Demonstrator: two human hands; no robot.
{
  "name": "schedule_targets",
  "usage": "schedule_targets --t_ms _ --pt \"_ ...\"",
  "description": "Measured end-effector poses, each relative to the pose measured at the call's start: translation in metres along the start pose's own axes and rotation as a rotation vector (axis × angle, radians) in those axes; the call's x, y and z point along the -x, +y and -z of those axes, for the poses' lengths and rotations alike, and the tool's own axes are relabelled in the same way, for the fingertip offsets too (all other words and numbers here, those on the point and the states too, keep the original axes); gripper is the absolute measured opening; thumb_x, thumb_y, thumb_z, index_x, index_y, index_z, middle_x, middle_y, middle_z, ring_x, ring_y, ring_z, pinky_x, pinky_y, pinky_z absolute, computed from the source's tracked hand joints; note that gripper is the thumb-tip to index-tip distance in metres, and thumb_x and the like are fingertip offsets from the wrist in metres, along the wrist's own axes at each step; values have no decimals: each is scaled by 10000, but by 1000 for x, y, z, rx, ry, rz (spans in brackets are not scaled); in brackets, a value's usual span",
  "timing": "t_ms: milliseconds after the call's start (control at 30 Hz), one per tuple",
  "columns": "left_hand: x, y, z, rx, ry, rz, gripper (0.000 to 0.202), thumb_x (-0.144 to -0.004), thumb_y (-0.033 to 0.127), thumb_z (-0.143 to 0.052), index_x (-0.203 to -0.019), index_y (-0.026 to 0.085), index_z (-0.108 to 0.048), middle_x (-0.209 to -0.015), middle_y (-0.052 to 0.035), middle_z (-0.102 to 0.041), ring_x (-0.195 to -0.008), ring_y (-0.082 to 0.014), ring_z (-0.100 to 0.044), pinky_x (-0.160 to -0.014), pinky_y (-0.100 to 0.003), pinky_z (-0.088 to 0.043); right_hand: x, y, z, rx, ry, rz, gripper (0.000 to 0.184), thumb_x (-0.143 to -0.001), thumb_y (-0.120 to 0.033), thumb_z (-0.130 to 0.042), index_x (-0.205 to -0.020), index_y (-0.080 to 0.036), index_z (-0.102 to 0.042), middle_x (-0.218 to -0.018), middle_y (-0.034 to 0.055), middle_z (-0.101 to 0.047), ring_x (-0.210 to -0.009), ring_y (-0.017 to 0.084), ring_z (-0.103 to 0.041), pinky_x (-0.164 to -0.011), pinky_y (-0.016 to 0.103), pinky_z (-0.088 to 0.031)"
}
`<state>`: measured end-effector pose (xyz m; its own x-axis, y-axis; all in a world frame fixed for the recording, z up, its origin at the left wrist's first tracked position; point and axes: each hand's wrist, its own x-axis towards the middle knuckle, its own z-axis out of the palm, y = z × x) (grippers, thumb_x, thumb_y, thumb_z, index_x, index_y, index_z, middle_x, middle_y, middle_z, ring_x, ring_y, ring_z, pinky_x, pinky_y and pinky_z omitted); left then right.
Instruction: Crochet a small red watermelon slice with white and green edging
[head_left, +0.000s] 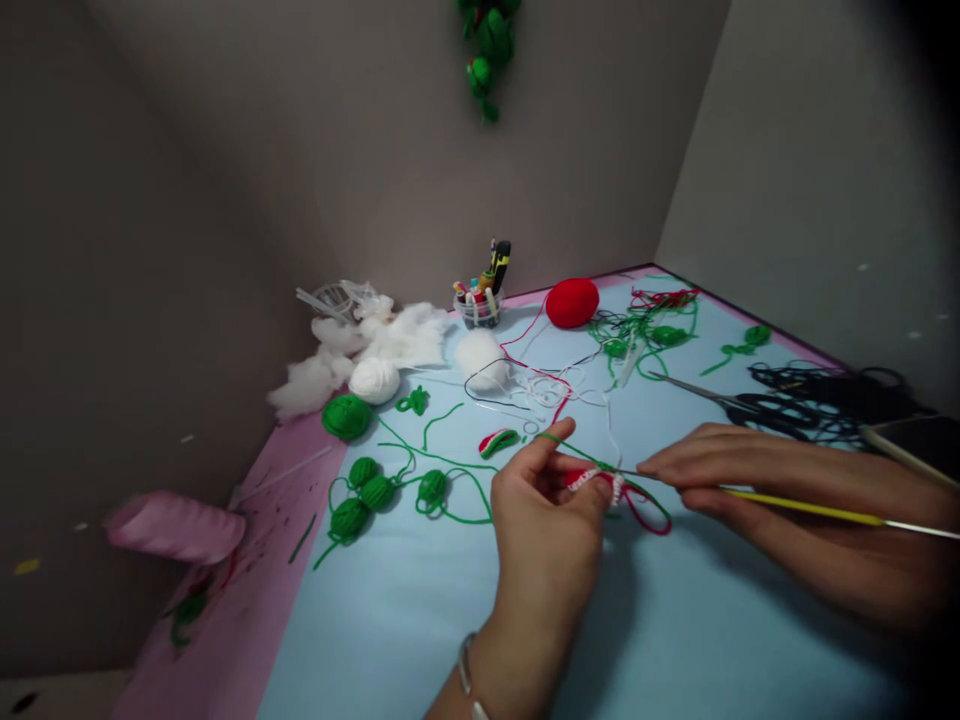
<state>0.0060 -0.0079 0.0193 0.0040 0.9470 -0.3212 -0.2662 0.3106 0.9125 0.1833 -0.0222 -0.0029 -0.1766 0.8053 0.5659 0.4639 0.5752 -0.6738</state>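
My left hand pinches a small red and white crochet piece between thumb and fingers. Green yarn passes over its raised index finger to the piece. A loop of red and green yarn hangs at the right of the piece. In my right hand is a crochet hook with a yellow handle, its thin metal shaft reaching the edge of the crochet piece. The hook's tip is hidden at the yarn. Just beyond my left hand lies a small red, white and green crocheted piece.
White stuffing, a white yarn ball and a green yarn ball lie at the left back. A pen cup and a red yarn ball stand farther back. Scissors and black yarn lie right.
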Motion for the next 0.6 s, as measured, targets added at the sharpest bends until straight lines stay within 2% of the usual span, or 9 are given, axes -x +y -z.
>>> schedule_targets --t_ms 100,233,367,500,600 --pt "0 0 0 -2 -17 12 585 -607 3 -732 -1186 66 -680 -611 50 -595 -533 -76 -507 -536 -204 -414 3 4 0 -7 -53 6 143 -872 -333 -674 -918 -334 -809 -881 21 -813 -848 214 -758 -760 295 -620" --pt "-1 2 0 32 -27 49 618 -584 9 -737 -1197 60 -677 -627 40 -606 -550 -86 -532 -558 -212 -429 1 2 -1 -67 50 -47 100 -835 -326 -714 -855 -340 -812 -842 12 -817 -770 217 -766 -699 291 -636" --pt "-1 2 1 68 -31 74 632 -572 19 -750 -1198 59 -675 -613 41 -607 -544 -94 -544 -572 -224 -437 1 -1 -3 -82 81 -80 107 -820 -326 -724 -857 -353 -821 -857 13 -820 -794 228 -771 -740 314 -648" --pt "0 4 1 84 -21 92 628 -580 -2 -733 -1203 41 -659 -597 45 -607 -543 -92 -545 -575 -222 -428 1 -1 -3 -117 121 -234 88 -794 -371 -736 -768 -355 -818 -821 12 -818 -761 234 -781 -676 296 -660" --pt "0 5 0 95 -33 99 622 -596 -12 -726 -1211 26 -642 -572 53 -608 -539 -90 -551 -586 -217 -431 0 1 -1 -75 134 -330 156 -769 -464 -741 -713 -337 -812 -782 22 -815 -718 234 -779 -618 278 -657"
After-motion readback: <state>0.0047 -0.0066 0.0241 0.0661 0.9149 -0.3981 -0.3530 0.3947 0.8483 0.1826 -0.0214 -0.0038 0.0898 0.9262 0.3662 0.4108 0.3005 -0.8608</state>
